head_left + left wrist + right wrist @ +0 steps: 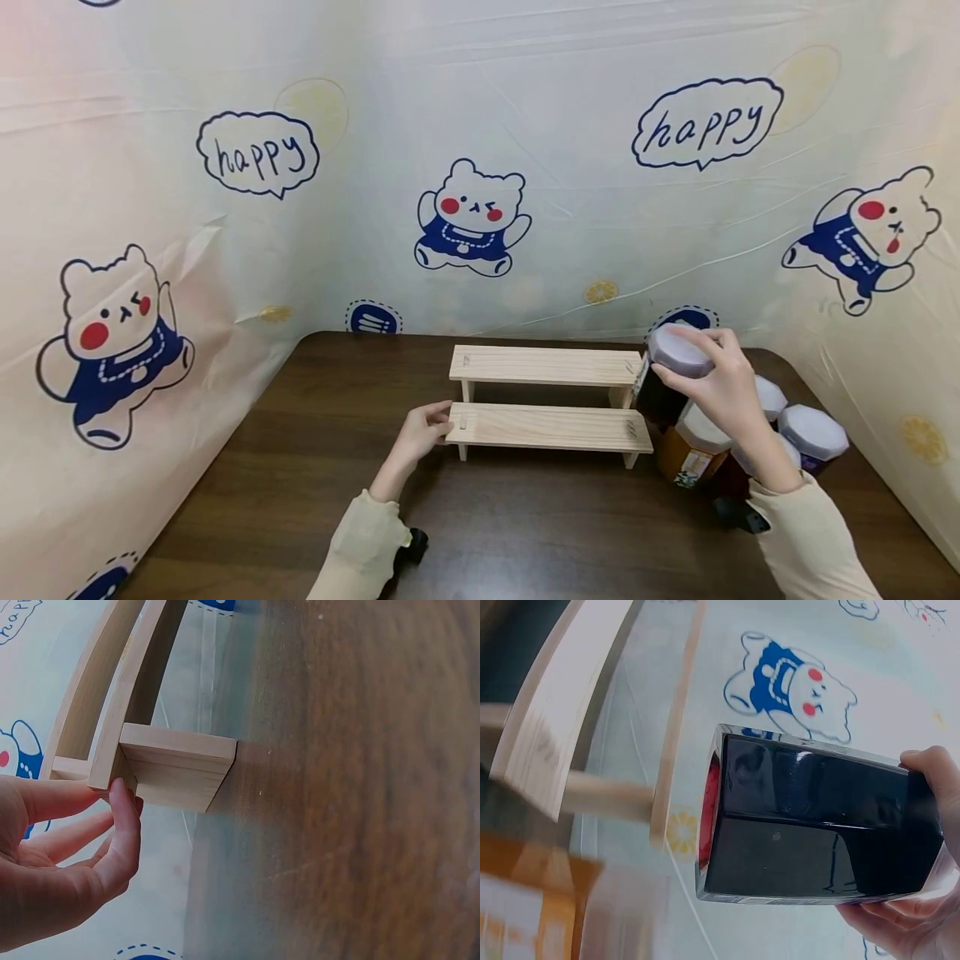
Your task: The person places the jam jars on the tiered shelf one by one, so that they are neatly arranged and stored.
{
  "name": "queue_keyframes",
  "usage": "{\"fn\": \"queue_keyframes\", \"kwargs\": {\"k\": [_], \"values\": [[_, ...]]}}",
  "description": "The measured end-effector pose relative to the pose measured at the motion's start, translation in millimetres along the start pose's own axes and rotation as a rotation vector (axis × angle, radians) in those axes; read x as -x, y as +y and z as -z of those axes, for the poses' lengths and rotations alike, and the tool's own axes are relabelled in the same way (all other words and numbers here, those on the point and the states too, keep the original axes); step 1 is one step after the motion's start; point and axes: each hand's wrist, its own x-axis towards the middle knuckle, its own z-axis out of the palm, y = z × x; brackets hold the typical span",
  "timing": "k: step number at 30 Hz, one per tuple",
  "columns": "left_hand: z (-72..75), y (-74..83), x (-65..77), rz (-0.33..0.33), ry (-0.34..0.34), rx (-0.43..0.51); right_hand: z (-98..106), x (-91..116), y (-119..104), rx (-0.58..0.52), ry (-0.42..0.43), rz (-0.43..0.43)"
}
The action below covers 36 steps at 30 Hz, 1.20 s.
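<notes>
A two-tier light wooden shelf rack (pixel 551 427) stands on the dark table. At its left end, my left hand (pixel 422 429) pinches the edge of the lower board (pixel 112 750) between thumb and fingers. My right hand (pixel 723 383) grips a dark, angular jar (pixel 817 825) by its whitish lid (pixel 678 350). That jar is raised by the right end of the upper board (pixel 547 367), its dark side facing the right wrist camera. Below the right hand stand several similar lidded jars, among them an orange one (pixel 688 458) and a purple one (pixel 816 433).
The brown wooden table (pixel 300 500) meets a printed cloth backdrop (pixel 360 208) at the back and sides. A small black object (pixel 741 515) lies near the jars, partly behind the right sleeve.
</notes>
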Motion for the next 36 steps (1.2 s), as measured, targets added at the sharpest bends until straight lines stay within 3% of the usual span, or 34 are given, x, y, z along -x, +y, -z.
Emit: {"fn": "queue_keyframes", "kwargs": {"k": [20,36], "values": [[0.3,-4.2,-2.5,-0.013,0.015,0.005,-64.3,-31.5,-37.1,-0.147,-0.096,0.032],[-0.1,-3.7,-1.6,-0.012,0.010,0.000,-106.1,-48.2,-63.8,-0.245,-0.140,-0.011]]}}
